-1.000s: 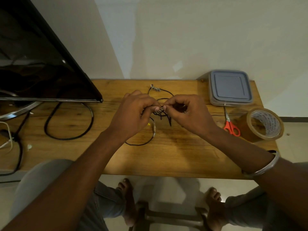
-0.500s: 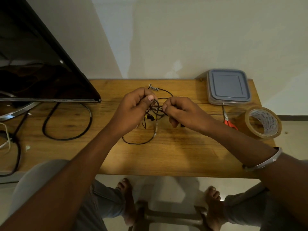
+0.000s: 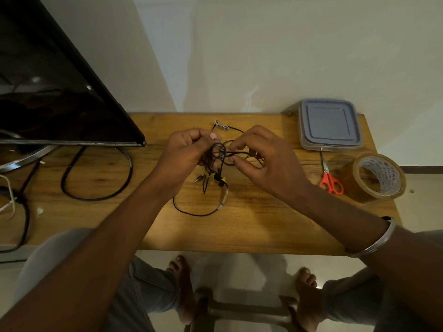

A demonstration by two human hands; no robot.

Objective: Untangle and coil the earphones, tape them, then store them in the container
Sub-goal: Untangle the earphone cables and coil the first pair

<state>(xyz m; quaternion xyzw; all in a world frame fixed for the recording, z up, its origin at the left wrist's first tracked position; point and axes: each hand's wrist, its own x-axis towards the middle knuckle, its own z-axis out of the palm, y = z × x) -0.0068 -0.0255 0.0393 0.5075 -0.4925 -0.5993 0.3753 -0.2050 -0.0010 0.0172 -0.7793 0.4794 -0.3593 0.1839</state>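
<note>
Head view. The closed, grey-lidded container stands at the far right corner of the wooden worktop and serves as landmark. Well to the left of the container, both hands are raised just above the worktop, holding the tangled black earphones between them. The left hand has its fingers curled, thumb pressed on the knot. The right hand, the nearer to the container, pinches a strand between thumb and forefinger, other fingers loosely bent. From the knot a plug and a slack loop hang down onto the worktop (the loop lies flat). Just in front of the container lie orange-handled scissors, and beside them a roll of brown tape on its side. Farthest left of the container stands a dark screen.
</note>
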